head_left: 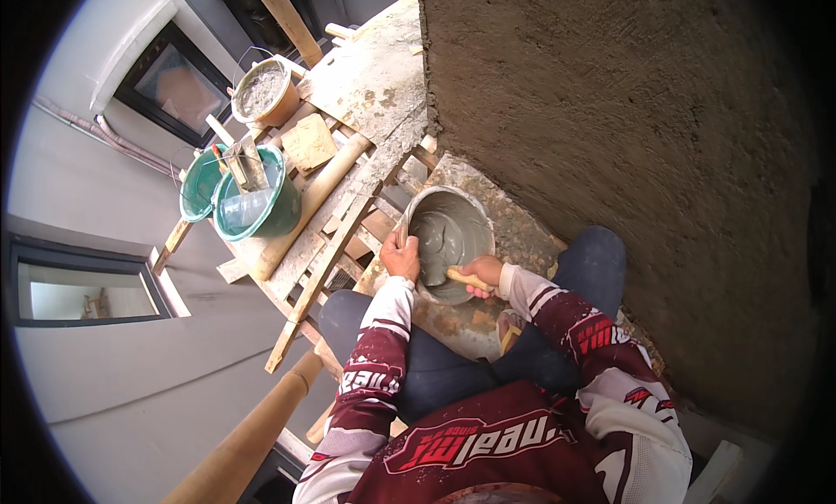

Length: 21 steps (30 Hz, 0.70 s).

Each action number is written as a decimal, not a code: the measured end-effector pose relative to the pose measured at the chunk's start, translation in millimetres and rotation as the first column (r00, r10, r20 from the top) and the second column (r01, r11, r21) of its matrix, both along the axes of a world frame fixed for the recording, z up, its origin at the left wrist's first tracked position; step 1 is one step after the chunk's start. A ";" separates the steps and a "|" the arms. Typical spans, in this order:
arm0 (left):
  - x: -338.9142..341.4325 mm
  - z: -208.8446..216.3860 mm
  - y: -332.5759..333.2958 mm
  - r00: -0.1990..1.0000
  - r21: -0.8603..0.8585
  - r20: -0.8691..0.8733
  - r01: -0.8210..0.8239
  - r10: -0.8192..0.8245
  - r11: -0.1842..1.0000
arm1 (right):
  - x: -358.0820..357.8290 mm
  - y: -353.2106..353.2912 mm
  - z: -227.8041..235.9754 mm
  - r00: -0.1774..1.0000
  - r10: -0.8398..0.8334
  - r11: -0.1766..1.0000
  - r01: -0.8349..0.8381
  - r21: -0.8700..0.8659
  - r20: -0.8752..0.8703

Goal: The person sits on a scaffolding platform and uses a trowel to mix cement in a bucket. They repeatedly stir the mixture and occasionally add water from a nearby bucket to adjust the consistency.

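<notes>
A bucket (482, 215) with grey wet mortar (444, 234) inside stands before my knees, its mouth tilted up toward me. My left hand (401, 258) is closed on the bucket's left rim. In my right hand (484, 274) is the pale wooden handle of a trowel (456, 275). The trowel's blade reaches down into the bucket at its near side, and the mortar coating makes the blade's outline hard to tell. Mortar smears cover the bucket's inner wall.
A freshly plastered wall (610, 94) rises close on my right. On the left, wooden planks (335, 260) with gaps carry a green bucket (283, 209) holding water and tools, and an orange bucket (277, 112) of mortar. A bamboo pole (252, 426) slants at lower left.
</notes>
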State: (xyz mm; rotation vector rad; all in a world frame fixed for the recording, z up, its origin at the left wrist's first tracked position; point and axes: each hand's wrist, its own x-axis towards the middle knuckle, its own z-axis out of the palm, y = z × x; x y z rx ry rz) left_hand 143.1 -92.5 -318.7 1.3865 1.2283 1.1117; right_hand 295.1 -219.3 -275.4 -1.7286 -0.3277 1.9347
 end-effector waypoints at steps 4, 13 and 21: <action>-2.7 2.5 1.9 1.000 -0.052 -0.019 0.010 -0.011 0.999 | -7.6 -1.8 -19.4 0.783 -0.437 0.899 0.400 -0.180 -0.442; -10.2 -4.2 7.2 0.998 -0.107 -0.054 0.029 -0.035 0.994 | 13.3 -25.0 41.9 0.861 0.248 0.936 -0.331 0.118 0.444; -4.6 9.2 4.3 0.986 -0.079 -0.134 0.085 -0.095 0.993 | 24.4 31.0 86.4 0.112 0.431 0.757 -0.585 -0.292 0.895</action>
